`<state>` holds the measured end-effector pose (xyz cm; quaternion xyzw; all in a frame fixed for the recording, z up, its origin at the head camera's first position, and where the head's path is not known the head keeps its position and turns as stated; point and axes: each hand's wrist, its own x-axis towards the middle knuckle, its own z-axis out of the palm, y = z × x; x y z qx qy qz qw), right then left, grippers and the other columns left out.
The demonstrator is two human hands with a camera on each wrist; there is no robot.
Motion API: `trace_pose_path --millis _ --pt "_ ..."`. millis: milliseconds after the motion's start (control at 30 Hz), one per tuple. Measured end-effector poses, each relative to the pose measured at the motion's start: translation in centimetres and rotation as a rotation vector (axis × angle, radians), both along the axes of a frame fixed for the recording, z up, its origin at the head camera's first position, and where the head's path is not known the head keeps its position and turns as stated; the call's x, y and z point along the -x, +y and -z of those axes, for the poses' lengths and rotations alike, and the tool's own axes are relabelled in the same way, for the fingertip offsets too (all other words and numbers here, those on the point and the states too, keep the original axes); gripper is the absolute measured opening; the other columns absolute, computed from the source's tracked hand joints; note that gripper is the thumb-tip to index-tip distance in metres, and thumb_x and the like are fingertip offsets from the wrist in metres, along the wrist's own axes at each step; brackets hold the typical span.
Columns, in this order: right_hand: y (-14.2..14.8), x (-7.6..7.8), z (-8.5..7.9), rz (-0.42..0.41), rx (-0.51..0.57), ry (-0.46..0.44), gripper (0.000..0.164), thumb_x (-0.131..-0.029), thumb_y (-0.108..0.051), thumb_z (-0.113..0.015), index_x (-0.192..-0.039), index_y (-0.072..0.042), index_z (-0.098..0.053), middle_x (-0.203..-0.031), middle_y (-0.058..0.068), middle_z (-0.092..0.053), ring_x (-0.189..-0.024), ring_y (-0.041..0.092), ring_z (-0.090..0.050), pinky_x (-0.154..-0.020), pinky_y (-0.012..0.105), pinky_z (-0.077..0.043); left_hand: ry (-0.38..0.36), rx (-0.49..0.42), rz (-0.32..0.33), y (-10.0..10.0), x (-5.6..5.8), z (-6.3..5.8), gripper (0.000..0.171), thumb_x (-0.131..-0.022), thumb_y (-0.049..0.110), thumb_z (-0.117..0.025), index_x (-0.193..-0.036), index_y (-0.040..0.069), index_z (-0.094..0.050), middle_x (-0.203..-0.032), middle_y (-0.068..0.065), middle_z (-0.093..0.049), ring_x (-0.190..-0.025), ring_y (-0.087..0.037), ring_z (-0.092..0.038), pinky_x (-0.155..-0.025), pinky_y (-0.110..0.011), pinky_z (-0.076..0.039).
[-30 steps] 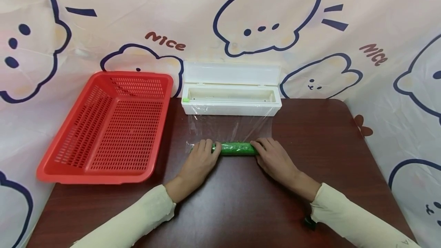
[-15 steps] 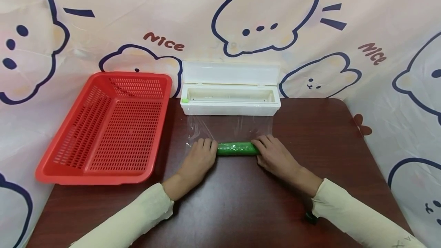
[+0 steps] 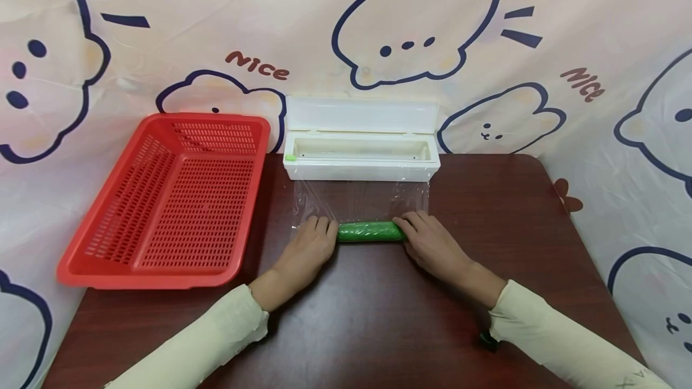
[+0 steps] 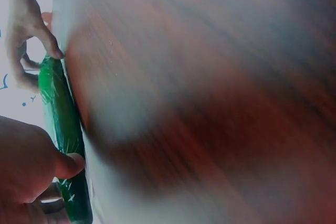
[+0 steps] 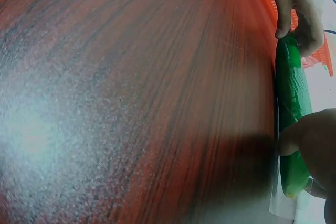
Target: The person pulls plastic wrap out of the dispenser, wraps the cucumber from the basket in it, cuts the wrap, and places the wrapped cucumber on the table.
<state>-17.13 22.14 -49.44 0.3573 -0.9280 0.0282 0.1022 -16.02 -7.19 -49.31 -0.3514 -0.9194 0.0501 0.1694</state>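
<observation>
A green cucumber [image 3: 370, 232] with shiny clear film over it lies crosswise at the middle of the table. My left hand [image 3: 304, 251] grips its left end, thumb on the near side. Toward the other end my right hand [image 3: 435, 248] holds it the same way; the cucumber's tip [image 5: 290, 194] pokes out past that thumb in the right wrist view. Behind the cucumber, cling film [image 3: 359, 200] stretches back to a long white dispenser box [image 3: 362, 171], whose lid [image 3: 362, 114] stands raised. Both hands hide parts of the cucumber in the head view.
A red perforated plastic basket [image 3: 245, 221] stands on the left of the dark wooden table [image 3: 367, 317]. A small green piece [image 3: 291, 158] sits at the box's left front edge. A cartoon-printed sheet [image 3: 313, 29] covers the wall behind. Something small and dark [image 3: 488, 341] lies by the right sleeve.
My left hand has slid a little left along the cucumber, baring more of it. The right hand stays almost in place, and the film's creases have shifted.
</observation>
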Motion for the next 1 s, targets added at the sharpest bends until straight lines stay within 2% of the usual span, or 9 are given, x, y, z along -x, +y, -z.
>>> trace_pose_path --millis 200,433,600,833,1000 --pt "-0.07 0.10 0.08 0.000 0.026 0.007 0.045 -0.083 -0.010 -0.063 -0.126 -0.002 -0.054 -0.115 0.009 -0.057 -0.103 0.026 -0.053 -0.087 0.040 -0.048 -0.032 0.044 0.007 -0.21 -0.14 -0.05 0.037 -0.072 -0.007 -0.064 -0.106 -0.003 -0.050 -0.087 -0.011 -0.053 -0.077 -0.026 -0.049 -0.065 -0.033 -0.044" --pt "-0.08 0.16 -0.15 0.008 0.038 -0.013 0.047 -0.077 -0.009 -0.067 -0.122 -0.003 -0.055 -0.112 0.008 -0.057 -0.101 0.025 -0.053 -0.086 0.039 -0.048 -0.006 0.083 0.018 -0.43 -0.11 0.13 0.040 -0.076 -0.004 -0.064 -0.114 -0.006 -0.050 -0.094 -0.014 -0.054 -0.083 -0.027 -0.051 -0.072 -0.035 -0.048" --pt "0.03 0.28 -0.13 0.015 0.038 -0.028 0.048 -0.074 -0.008 -0.067 -0.120 -0.003 -0.055 -0.110 0.007 -0.056 -0.098 0.025 -0.053 -0.085 0.039 -0.047 0.002 0.086 0.023 -0.42 0.06 0.35 0.034 -0.080 -0.004 -0.062 -0.111 -0.005 -0.050 -0.093 -0.014 -0.053 -0.083 -0.027 -0.051 -0.071 -0.035 -0.048" --pt "-0.08 0.52 0.07 0.012 0.039 -0.018 0.045 -0.071 -0.005 -0.065 -0.115 -0.003 -0.055 -0.104 0.008 -0.055 -0.091 0.026 -0.051 -0.079 0.039 -0.046 -0.023 0.057 0.016 -0.39 0.36 0.06 0.036 -0.071 -0.004 -0.066 -0.103 -0.003 -0.049 -0.085 -0.012 -0.052 -0.077 -0.026 -0.051 -0.068 -0.035 -0.046" --pt "-0.10 0.70 0.10 0.020 0.025 -0.018 0.044 -0.071 -0.004 -0.066 -0.114 -0.004 -0.054 -0.102 0.009 -0.055 -0.089 0.027 -0.050 -0.076 0.039 -0.045 -0.039 0.030 0.019 -0.40 0.54 -0.12 0.033 -0.072 -0.005 -0.066 -0.100 -0.002 -0.048 -0.083 -0.011 -0.052 -0.074 -0.025 -0.050 -0.066 -0.034 -0.047"
